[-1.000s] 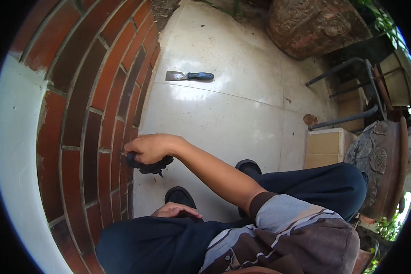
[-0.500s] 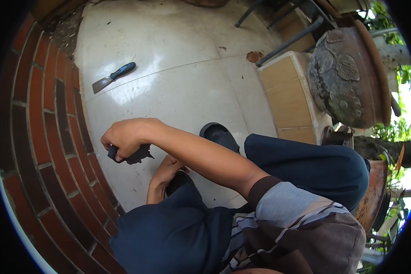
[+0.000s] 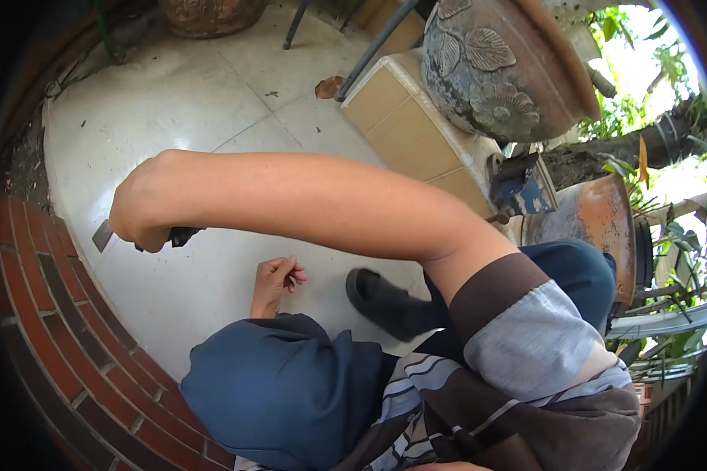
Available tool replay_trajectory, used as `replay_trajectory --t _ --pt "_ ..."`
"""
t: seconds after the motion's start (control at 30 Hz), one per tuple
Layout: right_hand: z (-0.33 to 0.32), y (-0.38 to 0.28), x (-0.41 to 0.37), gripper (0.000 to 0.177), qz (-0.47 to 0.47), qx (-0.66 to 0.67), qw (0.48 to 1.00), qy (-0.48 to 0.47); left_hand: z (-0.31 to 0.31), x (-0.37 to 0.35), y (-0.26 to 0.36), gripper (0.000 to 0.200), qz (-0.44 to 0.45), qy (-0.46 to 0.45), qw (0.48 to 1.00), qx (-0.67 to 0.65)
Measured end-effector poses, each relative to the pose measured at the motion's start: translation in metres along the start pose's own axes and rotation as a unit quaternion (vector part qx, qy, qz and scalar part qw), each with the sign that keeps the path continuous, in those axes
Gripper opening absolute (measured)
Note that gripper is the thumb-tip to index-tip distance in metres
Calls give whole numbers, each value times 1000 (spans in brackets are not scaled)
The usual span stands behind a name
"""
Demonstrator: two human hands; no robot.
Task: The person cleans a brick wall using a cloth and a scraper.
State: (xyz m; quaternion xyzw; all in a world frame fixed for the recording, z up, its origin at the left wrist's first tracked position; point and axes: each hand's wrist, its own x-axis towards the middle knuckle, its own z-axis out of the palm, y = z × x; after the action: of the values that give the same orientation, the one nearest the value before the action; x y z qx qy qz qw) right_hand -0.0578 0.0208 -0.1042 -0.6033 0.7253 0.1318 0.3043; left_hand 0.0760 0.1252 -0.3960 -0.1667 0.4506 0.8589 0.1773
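Observation:
My right hand [image 3: 151, 200] reaches far to the left, above the tiled floor, with its fingers curled under. Most of the black ragged piece [image 3: 184, 235] it grips is hidden; a jagged dark edge shows below the wrist. Just past the knuckles, the metal blade of a putty knife [image 3: 103, 235] lies by the brick wall, its handle covered by the hand. My left hand [image 3: 276, 276] is beside the left knee, fingers loosely curled in and thumb on top, with nothing seen in it.
A curved red brick wall [image 3: 78, 337] runs along the left. A large carved clay pot [image 3: 503, 71] rests on a tiled ledge [image 3: 404, 118] at the right. A brown leaf [image 3: 329, 87] lies near a metal leg. My black shoe [image 3: 385, 302] is on the floor.
My right hand has moved up and left, over the putty knife, still with the black piece. The left hand has come clear of the shoe, and the view has shifted.

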Motion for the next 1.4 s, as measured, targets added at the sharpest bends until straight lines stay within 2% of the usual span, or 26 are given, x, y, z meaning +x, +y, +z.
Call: replay_trajectory --t 0.2,0.33,0.5,0.6,0.7,0.73,0.8,0.97,1.17,1.4 --pt "33 -9 13 17 -50 -116 987 -96 -3 -16 -4 34 34 77 996 5" --pt "77 -1 20 17 -131 -231 952 -156 -5 -31 -9 33 62 121 990 22" --pt "88 15 -6 20 -135 -262 945 -140 6 -51 -19 34 109 186 975 48" --pt "98 25 -10 20 -130 -252 951 -121 22 -70 -15 37 104 219 960 143" --pt "129 32 11 21 -127 -224 959 -121 16 -79 -39 40 178 231 905 309" --pt "142 32 23 24 -135 -245 947 -157 3 -84 -44 29 135 179 876 427" --pt "163 31 43 29 -157 -251 933 -205 -3 -81 -46 28 101 109 850 506" --pt "168 32 47 30 -144 -147 965 -165 18 -50 -41 27 59 51 861 503" --pt "161 25 46 30 -172 -110 971 -127 15 -49 -23 25 -1 56 877 477" --pt "147 0 39 31 -236 -90 964 -84 -9 -87 1 23 -96 138 883 437"
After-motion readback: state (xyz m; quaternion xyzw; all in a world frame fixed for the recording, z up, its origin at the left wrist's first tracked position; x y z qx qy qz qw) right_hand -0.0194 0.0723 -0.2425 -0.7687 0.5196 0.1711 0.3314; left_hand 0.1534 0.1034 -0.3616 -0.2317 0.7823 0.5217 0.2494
